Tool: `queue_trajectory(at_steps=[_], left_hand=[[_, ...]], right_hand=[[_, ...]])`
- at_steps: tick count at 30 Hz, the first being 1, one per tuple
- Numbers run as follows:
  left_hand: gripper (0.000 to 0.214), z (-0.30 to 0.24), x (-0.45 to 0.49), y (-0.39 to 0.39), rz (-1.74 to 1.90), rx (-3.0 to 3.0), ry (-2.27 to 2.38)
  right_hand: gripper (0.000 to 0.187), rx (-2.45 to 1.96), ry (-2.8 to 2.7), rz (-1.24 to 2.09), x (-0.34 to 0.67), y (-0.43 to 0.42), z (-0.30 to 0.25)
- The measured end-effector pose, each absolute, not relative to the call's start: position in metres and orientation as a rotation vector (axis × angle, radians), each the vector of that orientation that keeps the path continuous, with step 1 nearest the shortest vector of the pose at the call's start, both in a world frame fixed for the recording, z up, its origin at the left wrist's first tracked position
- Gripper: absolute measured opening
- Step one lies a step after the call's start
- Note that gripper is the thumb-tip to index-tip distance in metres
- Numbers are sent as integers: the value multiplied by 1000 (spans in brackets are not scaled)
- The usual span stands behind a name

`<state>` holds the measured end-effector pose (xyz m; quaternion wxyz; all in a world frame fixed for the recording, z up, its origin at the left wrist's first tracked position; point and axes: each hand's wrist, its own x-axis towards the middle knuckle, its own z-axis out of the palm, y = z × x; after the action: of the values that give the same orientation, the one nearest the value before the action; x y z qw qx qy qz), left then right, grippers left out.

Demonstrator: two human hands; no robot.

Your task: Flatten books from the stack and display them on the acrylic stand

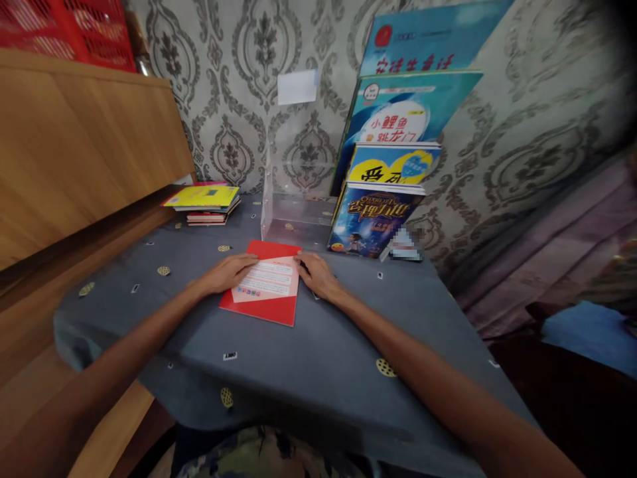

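Observation:
A thin red book point(271, 312) with a pale text panel lies on the cloth-covered table in front of me. My left hand point(229, 273) grips its left edge, fingers reaching over the cover. Along the upper right edge, my right hand point(319, 273) holds the book with bent fingers. Just behind the book stands a clear plastic rack point(298, 229). Its right side bears several upright books in steps, with a dark blue book point(375, 222) at the front and a yellow-and-blue book point(393, 162) behind it.
A short stack of books point(206, 206), yellow one on top, sits at the table's back left. A wooden cabinet point(89, 146) with red baskets point(70, 30) on it borders the left. Patterned wallpaper closes the back. At the right hangs a pale curtain point(547, 259).

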<state>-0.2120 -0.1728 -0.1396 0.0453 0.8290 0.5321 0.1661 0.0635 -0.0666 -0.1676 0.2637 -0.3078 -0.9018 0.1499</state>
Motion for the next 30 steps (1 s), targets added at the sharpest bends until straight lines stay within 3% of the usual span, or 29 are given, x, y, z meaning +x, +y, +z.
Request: queue_trajectory(at_steps=[13, 24, 30], left_hand=[[42, -162, -252, -98, 828, 2308, 1629], [44, -166, -252, -102, 904, 2260, 1590], [45, -165, -252, -100, 899, 2284, 1559]], right_hand=[[33, -747, -2573, 144, 65, -77, -163], [31, -320, -2763, 292, -33, -75, -148], [33, -218, -2765, 318, -37, -99, -151]])
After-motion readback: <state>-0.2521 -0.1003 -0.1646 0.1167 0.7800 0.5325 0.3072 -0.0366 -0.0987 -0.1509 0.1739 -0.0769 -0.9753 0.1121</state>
